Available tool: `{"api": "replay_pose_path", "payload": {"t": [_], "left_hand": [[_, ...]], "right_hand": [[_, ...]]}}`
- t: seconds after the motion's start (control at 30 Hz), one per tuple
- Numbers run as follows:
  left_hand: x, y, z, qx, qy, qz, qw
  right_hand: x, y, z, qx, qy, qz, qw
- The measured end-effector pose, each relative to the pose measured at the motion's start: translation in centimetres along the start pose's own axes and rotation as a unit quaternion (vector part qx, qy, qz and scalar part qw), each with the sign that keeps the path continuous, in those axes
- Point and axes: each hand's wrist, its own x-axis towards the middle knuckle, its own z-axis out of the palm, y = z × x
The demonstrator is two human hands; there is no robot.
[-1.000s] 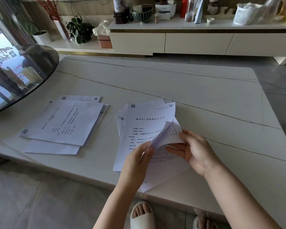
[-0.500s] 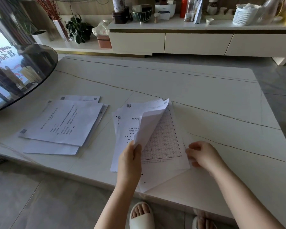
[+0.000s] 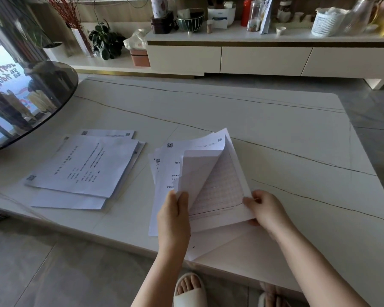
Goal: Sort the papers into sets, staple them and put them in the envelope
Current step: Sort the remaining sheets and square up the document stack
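A loose stack of printed papers [image 3: 164, 173] lies near the table's front edge. My left hand [image 3: 174, 218] pinches the lower corner of the top sheets [image 3: 196, 169] and holds them lifted and curled over to the left. Underneath shows a sheet printed with a red grid [image 3: 220, 191]. My right hand [image 3: 264, 210] pinches the right edge of that grid sheet. A second pile of printed papers [image 3: 84, 167] lies flat on the left of the table. No stapler or envelope is in view.
The white marble-look table [image 3: 253, 134] stretches far and right of the papers. A round dark glass tabletop [image 3: 20, 103] overhangs the far left. A low cabinet [image 3: 264, 58] with jars, a basket and plants stands behind. My slippered feet show below the table edge.
My left hand has peeled the top sheets up and over to the left, uncovering the grid sheet. My right hand let go of them, dropped to the table and now pinches the grid sheet's right edge.
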Motion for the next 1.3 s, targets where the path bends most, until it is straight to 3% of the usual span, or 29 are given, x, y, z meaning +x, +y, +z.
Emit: {"api": "replay_pose_path", "payload": {"t": [0.23,0.47,0.67,0.97,1.03,1.13,1.23,1.3], "left_hand": [[0.2,-0.8,0.4,0.030,-0.005,0.008,1.000],[-0.1,-0.4,2.4,0.060,-0.088,-0.003,0.994],[-0.4,-0.2,3.0,0.071,-0.064,-0.016,0.995],[-0.1,0.1,3.6,0.007,-0.081,-0.084,0.993],[0.2,0.0,3.2,-0.048,-0.040,-0.100,0.993],[1.1,0.4,1.9,-0.130,0.088,-0.118,0.981],[1.2,1.8,0.4,-0.179,0.176,-0.053,0.967],[0.7,2.7,0.1,-0.163,0.182,0.003,0.970]], "right_hand": [[-0.5,-0.1,-5.1,-0.045,0.145,-0.066,0.986],[-0.9,0.3,-9.4,0.052,0.257,-0.088,0.961],[-2.4,0.2,-12.0,0.098,0.327,-0.115,0.933],[-4.1,-0.5,-12.5,0.151,0.301,-0.144,0.931],[-4.1,-0.6,-12.4,0.146,0.291,-0.146,0.934],[-4.0,-0.5,-11.6,0.126,0.262,-0.140,0.946],[-3.5,0.0,-10.0,0.104,0.222,-0.126,0.961],[-3.2,0.2,-8.6,0.096,0.183,-0.123,0.971]]}}
